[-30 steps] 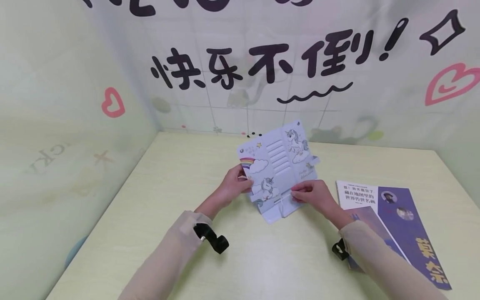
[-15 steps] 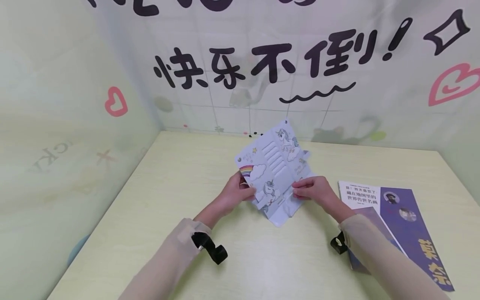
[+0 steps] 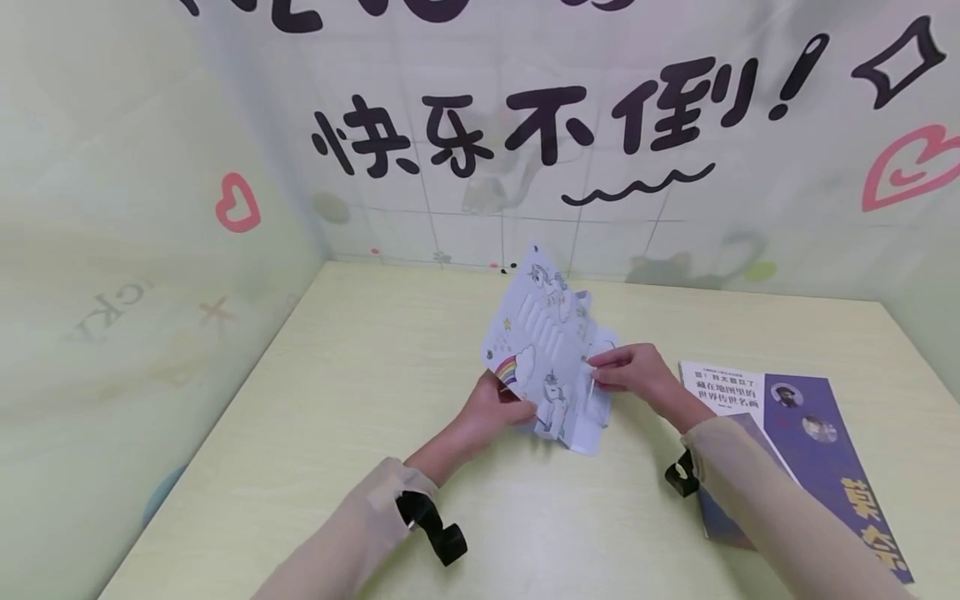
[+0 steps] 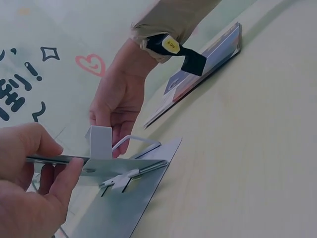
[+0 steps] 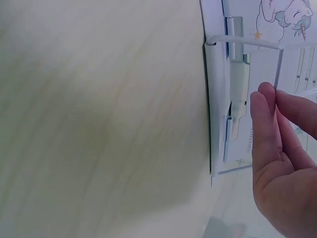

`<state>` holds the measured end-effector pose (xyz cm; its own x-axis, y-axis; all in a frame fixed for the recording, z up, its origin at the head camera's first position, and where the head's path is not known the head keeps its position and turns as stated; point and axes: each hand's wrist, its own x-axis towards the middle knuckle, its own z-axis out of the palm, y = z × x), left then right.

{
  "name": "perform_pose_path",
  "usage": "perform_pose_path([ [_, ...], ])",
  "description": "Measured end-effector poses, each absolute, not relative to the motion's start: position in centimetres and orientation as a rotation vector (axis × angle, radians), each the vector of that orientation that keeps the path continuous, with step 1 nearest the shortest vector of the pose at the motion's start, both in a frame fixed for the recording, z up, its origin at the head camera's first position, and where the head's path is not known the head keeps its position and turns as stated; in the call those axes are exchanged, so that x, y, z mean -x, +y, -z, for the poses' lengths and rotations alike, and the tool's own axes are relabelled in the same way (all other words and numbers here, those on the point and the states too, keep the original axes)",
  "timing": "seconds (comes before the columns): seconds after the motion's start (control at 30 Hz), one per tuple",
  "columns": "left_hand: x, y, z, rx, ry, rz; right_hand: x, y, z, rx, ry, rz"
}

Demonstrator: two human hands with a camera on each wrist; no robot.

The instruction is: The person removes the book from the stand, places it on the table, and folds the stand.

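A pale book stand [image 3: 536, 333], printed with unicorns and a rainbow, is tilted over the middle of the table. The left hand [image 3: 487, 412] grips its panel by the left edge, thumb on one face and fingers on the other. On the near side, the right hand [image 3: 633, 379] pinches a thin white wire frame [image 5: 247, 41] between thumb and fingertips. That frame stands away from the stand's lower edge in the right wrist view. Below the panel, the left wrist view shows the flat base plate [image 4: 111, 213] with slots and a hinged wire support [image 4: 126, 176].
Two overlapping books [image 3: 813, 450] lie on the right of the light wooden table [image 3: 375, 350], partly under the right forearm. A cloth backdrop [image 3: 450, 192] with black lettering rises behind the table and along its sides.
The book stand has turned, so its panel leans left and shows more edge-on. The left hand has moved slightly right and toward the near side with it. The right hand keeps pinching near the lower edge.
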<state>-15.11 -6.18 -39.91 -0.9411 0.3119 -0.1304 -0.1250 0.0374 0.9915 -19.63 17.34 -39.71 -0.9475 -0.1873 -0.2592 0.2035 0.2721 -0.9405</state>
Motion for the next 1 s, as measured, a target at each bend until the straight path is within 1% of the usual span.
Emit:
perform_pose_path([
  [0.37, 12.8, -3.3, 40.3, -0.193, 1.988, -2.104, 20.3, 18.2, 38.9, 0.025, 2.323, 1.551],
  [0.6, 12.2, -2.7, 40.5, -0.19, 2.06, -2.095, 20.4, 18.4, 38.8, 0.051, 2.323, 1.529],
  [0.77, 12.5, -3.7, 40.1, -0.245, 2.107, -1.965, 20.0, 18.8, 38.5, 0.152, 2.35, 1.45],
  [0.9, 13.7, -5.7, 39.2, -0.388, 2.137, -1.763, 19.4, 19.3, 37.7, 0.309, 2.45, 1.315],
  [1.0, 15.0, -7.6, 37.7, -0.474, 2.166, -1.668, 18.5, 19.4, 36.9, 0.412, 2.5, 1.296],
])
